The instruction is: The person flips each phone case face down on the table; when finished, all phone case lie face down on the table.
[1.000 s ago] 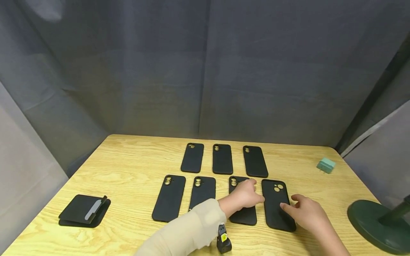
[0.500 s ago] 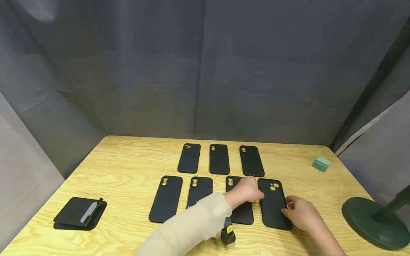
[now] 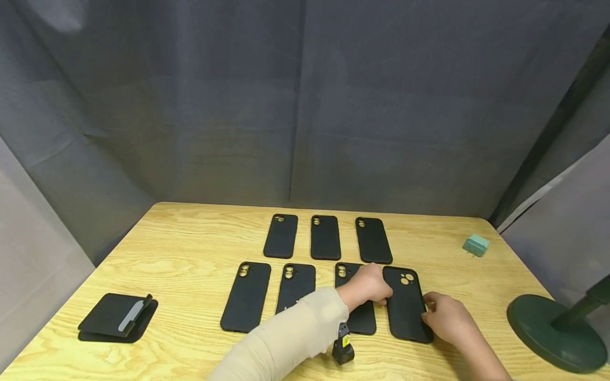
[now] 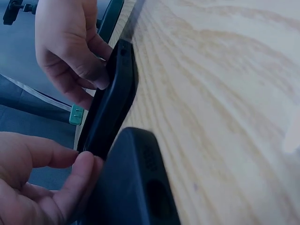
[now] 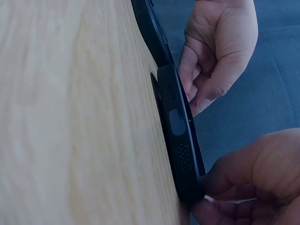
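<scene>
At the right end of the front row lies a black phone case (image 3: 407,312), its hollow inside facing up. My left hand (image 3: 366,287) pinches the case's left edge between thumb and fingers, reaching over a neighbouring black phone case (image 3: 363,320). Opposite it, my right hand (image 3: 448,318) grips the right edge, thumb over the rim. Seen from the right wrist, the case (image 5: 178,131) has its end with the port cutout slightly off the wood on one side. Both hands also show in the left wrist view, with the left hand (image 4: 42,178) nearer and the right hand (image 4: 70,47) beyond.
More black phone cases stand in two rows, including a front-left case (image 3: 245,296) and a back-right case (image 3: 374,241). A folded black stand (image 3: 114,317) lies far left. On the right are a green charger plug (image 3: 476,245) and a dark green round base (image 3: 555,333).
Both hands have closed in from spread fingers to pinch the case's opposite long edges. The head view has shifted slightly to the right.
</scene>
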### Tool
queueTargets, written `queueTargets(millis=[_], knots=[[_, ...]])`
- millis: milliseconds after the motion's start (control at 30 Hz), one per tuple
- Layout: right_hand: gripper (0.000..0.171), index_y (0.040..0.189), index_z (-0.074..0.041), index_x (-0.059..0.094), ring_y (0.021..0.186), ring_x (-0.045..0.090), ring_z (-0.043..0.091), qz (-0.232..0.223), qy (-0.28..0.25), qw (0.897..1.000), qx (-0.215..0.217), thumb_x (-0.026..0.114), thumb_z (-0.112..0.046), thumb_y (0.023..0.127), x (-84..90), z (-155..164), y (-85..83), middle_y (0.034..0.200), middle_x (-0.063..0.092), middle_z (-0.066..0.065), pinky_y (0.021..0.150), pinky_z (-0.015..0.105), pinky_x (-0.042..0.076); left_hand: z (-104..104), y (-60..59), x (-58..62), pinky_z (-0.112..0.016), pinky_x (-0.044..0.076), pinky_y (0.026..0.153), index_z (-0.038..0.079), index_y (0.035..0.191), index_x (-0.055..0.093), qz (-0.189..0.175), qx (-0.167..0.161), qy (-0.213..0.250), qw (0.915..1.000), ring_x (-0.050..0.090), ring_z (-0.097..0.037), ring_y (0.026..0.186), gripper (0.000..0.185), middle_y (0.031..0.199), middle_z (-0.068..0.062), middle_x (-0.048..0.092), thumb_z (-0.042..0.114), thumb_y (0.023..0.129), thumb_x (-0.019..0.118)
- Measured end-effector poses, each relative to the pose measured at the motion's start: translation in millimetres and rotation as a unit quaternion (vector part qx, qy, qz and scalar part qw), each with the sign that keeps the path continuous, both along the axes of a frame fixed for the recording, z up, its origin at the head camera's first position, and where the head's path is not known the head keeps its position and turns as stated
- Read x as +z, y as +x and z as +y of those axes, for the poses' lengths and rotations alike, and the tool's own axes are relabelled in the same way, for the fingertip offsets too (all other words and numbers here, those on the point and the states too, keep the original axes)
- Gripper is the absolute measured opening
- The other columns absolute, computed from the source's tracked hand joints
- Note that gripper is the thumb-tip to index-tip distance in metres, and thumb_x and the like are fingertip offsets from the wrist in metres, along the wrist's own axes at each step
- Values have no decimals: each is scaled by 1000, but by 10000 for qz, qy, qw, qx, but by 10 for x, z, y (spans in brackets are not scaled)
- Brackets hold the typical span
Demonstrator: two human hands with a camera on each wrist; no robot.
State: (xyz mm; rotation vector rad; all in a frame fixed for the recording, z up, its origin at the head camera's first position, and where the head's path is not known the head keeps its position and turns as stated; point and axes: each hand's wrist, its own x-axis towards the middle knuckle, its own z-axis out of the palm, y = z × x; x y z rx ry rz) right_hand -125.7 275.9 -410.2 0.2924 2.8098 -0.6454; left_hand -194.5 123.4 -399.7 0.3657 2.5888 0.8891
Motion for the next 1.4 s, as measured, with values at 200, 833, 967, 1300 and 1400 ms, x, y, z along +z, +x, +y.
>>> queueTargets(millis=[200,833,967,1300,1400], knots=[[42,117,12,53,93,57,44,-25,61,10000,21,64,-11,84,7,-4,2,103,60,30,72,46,49,-11,20,-15,-20,39,46,6,68,59,-51,-95,27,9999,57,-12,46,16,48,0,54,11,80,68],[43,118,12,53,84,59,32,66,-284,9995,79,64,-12,84,-6,-20,3,91,62,17,68,40,47,-133,43,-219,-24,51,51,5,117,55,-879,519,2785,9550,53,-11,46,40,76,-4,63,-1,79,66],[42,117,12,53,71,51,20,246,-449,9986,102,64,-11,84,-7,-40,15,80,56,5,59,32,40,-145,52,-254,-25,51,51,5,113,54,-1070,611,3367,9335,51,-11,46,36,67,-3,59,-3,80,64],[40,116,11,54,59,46,16,505,-926,9944,101,63,-6,82,-34,-100,35,69,54,2,52,27,35,-114,132,-136,-26,51,51,8,110,48,-1230,723,4044,9034,50,-10,46,37,71,-4,57,-4,80,66],[38,117,11,54,58,46,16,528,-1060,9928,154,61,-5,82,-56,-98,39,67,53,2,51,25,34,-94,170,-90,-24,51,52,8,112,46,-1239,662,4223,8955,50,-10,47,39,70,-3,56,-5,79,65]])
